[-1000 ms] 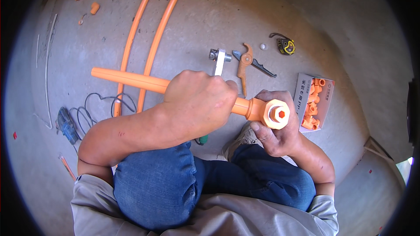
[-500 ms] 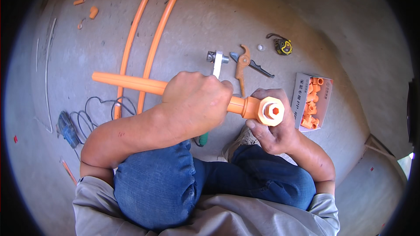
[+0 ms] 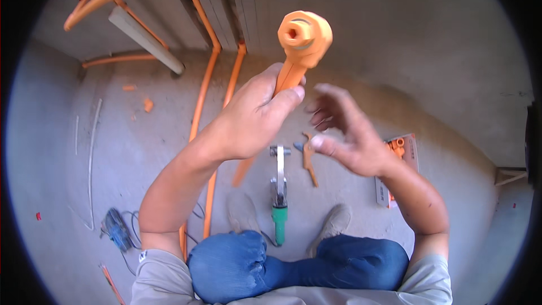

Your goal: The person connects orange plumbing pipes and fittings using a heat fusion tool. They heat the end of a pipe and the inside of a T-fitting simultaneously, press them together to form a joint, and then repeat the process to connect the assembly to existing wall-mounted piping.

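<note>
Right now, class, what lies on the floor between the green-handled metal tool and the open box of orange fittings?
In the head view, orange-handled cutters lie on the concrete between the green-handled metal tool and the box of orange fittings, partly behind the right hand.

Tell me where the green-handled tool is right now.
In the head view, the green-handled tool lies on the floor at centre, between the person's shoes, just left of the orange cutter.
</note>
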`<action>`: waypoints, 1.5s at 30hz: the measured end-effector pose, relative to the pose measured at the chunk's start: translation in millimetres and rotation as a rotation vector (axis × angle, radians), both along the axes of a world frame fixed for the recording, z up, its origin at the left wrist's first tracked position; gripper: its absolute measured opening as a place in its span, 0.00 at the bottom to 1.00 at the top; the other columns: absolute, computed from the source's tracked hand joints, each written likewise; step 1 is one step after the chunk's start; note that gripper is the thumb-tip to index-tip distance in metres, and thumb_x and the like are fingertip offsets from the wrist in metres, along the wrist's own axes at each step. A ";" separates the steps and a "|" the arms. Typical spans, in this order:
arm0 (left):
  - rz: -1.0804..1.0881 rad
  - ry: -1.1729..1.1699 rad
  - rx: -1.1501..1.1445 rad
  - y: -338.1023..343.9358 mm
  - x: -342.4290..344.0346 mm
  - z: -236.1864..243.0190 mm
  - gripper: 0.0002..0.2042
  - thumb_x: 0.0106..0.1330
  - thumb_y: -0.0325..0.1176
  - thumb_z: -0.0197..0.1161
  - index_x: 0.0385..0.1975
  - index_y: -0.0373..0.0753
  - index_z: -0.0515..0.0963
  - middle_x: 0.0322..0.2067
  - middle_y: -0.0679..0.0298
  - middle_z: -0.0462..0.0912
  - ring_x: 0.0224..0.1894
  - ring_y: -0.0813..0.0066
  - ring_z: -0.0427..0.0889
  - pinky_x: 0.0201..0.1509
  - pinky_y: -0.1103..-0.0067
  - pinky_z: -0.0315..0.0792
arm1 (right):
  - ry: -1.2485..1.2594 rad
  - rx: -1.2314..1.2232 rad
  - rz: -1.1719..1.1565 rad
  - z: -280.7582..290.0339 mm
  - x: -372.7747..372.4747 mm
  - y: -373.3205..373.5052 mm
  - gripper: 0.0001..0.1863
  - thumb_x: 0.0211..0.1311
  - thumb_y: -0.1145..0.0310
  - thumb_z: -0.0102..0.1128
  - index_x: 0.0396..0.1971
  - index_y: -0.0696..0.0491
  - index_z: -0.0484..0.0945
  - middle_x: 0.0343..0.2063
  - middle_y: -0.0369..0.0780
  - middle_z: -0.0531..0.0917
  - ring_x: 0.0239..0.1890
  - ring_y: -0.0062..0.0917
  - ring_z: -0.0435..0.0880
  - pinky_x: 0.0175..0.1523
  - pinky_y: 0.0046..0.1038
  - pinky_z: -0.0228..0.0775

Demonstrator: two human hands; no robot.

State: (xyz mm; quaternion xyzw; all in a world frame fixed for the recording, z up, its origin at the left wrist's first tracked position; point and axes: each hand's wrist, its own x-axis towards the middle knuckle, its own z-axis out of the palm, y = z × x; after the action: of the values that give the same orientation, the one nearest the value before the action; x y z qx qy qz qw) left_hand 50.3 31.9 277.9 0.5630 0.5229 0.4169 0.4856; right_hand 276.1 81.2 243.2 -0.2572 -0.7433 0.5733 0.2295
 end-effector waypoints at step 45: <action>0.101 -0.155 0.788 84.0 69.7 113.6 0.29 0.82 0.50 0.33 0.29 0.35 0.76 0.21 0.65 0.78 0.24 0.80 0.76 0.31 0.81 0.72 | 0.257 -0.199 -0.143 59.5 48.0 -28.8 0.26 0.79 0.47 0.40 0.40 0.59 0.70 0.16 0.35 0.69 0.13 0.14 0.64 0.18 0.17 0.58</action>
State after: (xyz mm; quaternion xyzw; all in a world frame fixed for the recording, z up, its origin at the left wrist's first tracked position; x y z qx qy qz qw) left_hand 120.0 115.9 391.5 0.6466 0.3119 0.6499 0.2496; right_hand 324.0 52.3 302.7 -0.2552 -0.6273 0.6545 0.3362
